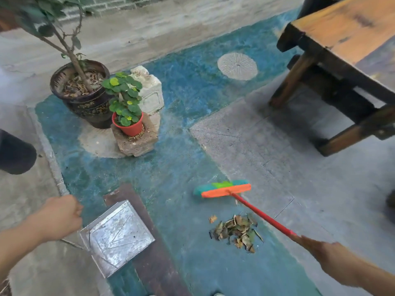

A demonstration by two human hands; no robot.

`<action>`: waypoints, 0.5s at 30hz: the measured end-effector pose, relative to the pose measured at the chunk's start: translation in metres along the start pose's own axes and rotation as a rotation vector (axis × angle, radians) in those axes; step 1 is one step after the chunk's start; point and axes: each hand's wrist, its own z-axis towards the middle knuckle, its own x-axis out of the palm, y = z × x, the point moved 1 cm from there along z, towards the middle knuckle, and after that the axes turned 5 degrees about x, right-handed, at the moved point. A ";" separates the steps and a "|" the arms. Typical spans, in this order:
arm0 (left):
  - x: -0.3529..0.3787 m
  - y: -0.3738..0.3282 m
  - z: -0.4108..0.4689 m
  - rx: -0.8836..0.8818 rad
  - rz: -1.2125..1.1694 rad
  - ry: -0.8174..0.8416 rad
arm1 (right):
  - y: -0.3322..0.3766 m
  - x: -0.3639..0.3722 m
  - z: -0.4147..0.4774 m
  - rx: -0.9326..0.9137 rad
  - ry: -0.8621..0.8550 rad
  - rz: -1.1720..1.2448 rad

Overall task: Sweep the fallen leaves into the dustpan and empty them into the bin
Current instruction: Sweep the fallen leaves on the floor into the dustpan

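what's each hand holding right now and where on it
The right hand grips the broom low on its red handle. The left hand is closed at the metal dustpan's rear corner, apparently on its thin handle.

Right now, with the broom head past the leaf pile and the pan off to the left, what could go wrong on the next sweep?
1. The broom head sits beyond the leaf pile, while the dustpan lies well to the left. One pull may scatter leaves short of it.
2. A stray leaf lies apart from the pile and could be missed.
3. The left hand seems to hold the pan only by a thin handle, so it may tip or slide when leaves hit.
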 end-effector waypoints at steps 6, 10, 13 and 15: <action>0.010 -0.040 0.017 0.009 -0.009 -0.059 | 0.056 -0.019 0.070 0.012 0.042 0.241; -0.006 -0.082 0.021 0.055 0.063 -0.070 | 0.061 -0.004 0.076 0.036 0.110 0.297; -0.030 -0.131 0.020 0.086 0.084 -0.058 | 0.026 0.045 0.039 0.085 0.156 0.315; -0.041 -0.161 0.016 0.123 0.096 -0.037 | -0.012 0.074 0.023 0.022 0.085 0.388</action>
